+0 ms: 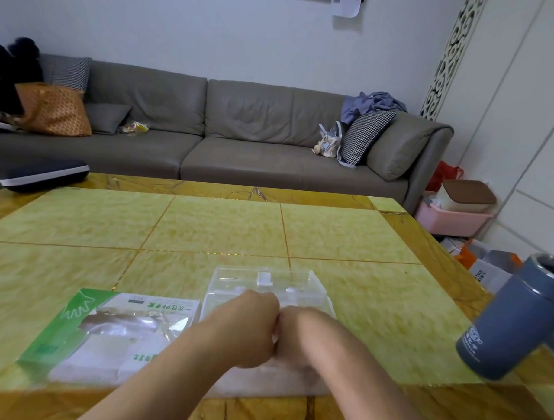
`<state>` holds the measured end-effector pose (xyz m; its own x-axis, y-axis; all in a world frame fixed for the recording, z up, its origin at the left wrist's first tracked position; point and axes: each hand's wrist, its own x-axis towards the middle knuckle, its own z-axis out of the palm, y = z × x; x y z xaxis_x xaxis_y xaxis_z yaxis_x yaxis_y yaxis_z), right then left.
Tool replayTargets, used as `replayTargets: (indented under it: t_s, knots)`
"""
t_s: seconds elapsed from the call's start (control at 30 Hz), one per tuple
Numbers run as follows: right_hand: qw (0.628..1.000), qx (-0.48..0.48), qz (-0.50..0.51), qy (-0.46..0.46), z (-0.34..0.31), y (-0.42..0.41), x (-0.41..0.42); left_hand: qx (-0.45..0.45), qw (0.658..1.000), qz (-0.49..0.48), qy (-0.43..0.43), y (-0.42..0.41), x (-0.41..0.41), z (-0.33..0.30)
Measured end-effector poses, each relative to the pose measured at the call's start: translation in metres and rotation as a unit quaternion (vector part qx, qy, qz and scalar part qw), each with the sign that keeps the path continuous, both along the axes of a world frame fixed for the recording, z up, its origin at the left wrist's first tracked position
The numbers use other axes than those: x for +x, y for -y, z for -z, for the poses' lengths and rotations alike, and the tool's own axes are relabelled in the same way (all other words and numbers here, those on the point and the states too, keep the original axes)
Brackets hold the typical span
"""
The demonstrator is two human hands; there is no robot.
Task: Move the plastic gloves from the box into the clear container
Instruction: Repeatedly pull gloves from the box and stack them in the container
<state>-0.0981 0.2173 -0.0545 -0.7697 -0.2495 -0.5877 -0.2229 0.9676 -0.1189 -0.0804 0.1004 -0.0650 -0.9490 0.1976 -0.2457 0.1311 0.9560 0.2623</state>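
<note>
my left hand point(249, 330) and my right hand point(299, 339) are side by side, knuckles touching, both pushed down into the clear container point(268, 291) that sits on the table point(225, 227) straight ahead of me at twelve o'clock. the fingers of both hands curl downward out of sight behind the backs of my hands, so i cannot tell whether they are pinching anything or only pressing; a pale, filmy mass shows under and around them inside the near part of the container, too blurred for me to say for certain that it is the plastic gloves. the container's far wall stands upright beyond my knuckles, with a small white square piece on it. the box point(108, 332) lies flat at about ten o'clock from my hands, just beside the container's left wall, its green and white top torn open across the middle, with white material showing through the opening. a grey-blue tumbler point(513, 321) is at about three o'clock, well apart from the container, near the table's right edge and leaning in the view. a dark flat case point(44, 175) rests at the table's far left corner, around eleven o'clock. beyond the table a grey sofa point(228, 126) runs along the wall, with a checked cushion point(364, 134) at its right end and an orange bag point(54, 109) at its left.
</note>
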Motion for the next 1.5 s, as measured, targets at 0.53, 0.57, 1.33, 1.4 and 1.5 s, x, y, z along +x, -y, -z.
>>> replayTargets:
  t_s: [0.53, 0.57, 1.33, 1.4, 1.5]
  knots:
    - [0.999, -0.031, 0.014, 0.010, -0.013, -0.002, 0.013, -0.047, 0.989, 0.040, 0.133, 0.003, 0.011, -0.017]
    - [0.999, -0.029, 0.017, 0.004, -0.013, -0.004, 0.014, -0.048, 0.990, 0.043, 0.125, 0.002, 0.014, -0.020]
    - [0.875, -0.196, -0.296, -0.329, 0.034, 0.092, 0.084, 0.039, 0.963, -0.231, -0.132, 0.184, 0.070, 0.009]
    - [0.875, -0.197, -0.295, -0.331, 0.035, 0.090, 0.083, 0.043, 0.962, -0.225, -0.147, 0.184, 0.069, 0.010]
    - [0.873, -0.200, -0.304, -0.325, 0.034, 0.088, 0.079, 0.085, 0.957, -0.218, -0.172, 0.181, 0.070, 0.007]
